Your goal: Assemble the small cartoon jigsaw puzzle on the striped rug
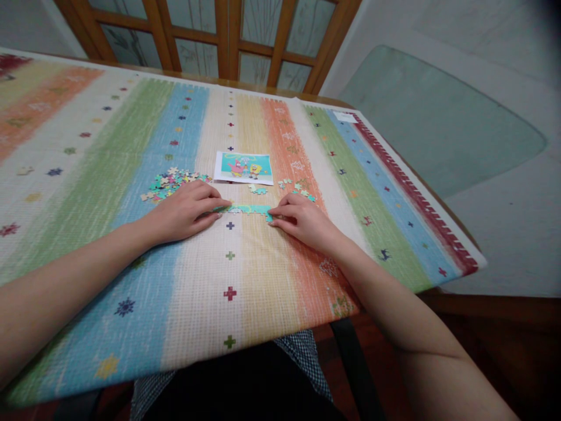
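Steadying a narrow teal puzzle strip (249, 209) at both ends, I have it lying flat on the cloth-covered surface (267, 272), directly in front of me and between my hands, seemingly so its joints stay in line. At its right end, my right hand (307, 219) has thumb and forefinger closed around a teal bit of the strip; at the other end, my left hand (190, 210) touches it, though I cannot tell whether that grip pinches or merely presses. Just beyond lies the picture card (244, 168), face up, presumably where a glance reaches it easily. A few loose pieces (258, 190) sit between card and strip, more small pieces (302, 190) lie beyond my right hand, and the jumbled pile (173, 182) is kept to the left, probably to leave the middle workable. Both wrists hang low, palms down, forearms angling inward, fingers bent towards each other.
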The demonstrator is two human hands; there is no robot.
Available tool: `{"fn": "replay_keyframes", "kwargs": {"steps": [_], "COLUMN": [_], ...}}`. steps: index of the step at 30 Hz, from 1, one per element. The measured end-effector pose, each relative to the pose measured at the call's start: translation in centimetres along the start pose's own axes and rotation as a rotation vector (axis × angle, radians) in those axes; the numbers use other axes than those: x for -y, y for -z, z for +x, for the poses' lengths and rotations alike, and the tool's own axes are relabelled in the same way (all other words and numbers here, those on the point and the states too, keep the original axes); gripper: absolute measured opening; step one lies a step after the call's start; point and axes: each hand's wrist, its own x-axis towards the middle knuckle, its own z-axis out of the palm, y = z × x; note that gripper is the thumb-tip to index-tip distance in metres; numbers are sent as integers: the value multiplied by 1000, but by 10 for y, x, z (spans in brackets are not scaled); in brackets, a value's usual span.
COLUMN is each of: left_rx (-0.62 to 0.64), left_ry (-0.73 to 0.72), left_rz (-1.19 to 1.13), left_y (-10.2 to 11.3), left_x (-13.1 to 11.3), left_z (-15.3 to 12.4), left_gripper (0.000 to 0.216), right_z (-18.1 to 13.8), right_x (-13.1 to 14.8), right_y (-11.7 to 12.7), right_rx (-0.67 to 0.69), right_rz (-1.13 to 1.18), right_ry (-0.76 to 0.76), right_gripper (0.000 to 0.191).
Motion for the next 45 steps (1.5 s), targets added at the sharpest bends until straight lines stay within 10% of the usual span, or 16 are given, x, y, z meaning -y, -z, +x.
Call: {"fn": "replay_keyframes", "kwargs": {"steps": [45], "left_rx": [4], "left_ry": [11], "left_rz": [-29], "left_y": [0], "left_x": [0], "left_z": [0], "left_gripper": [36], "right_z": [-5], "right_x": [9], "right_y": [-2], "right_rx": [3], "right_rz": [-181], "right_ry": [61], "right_gripper": [19]}}
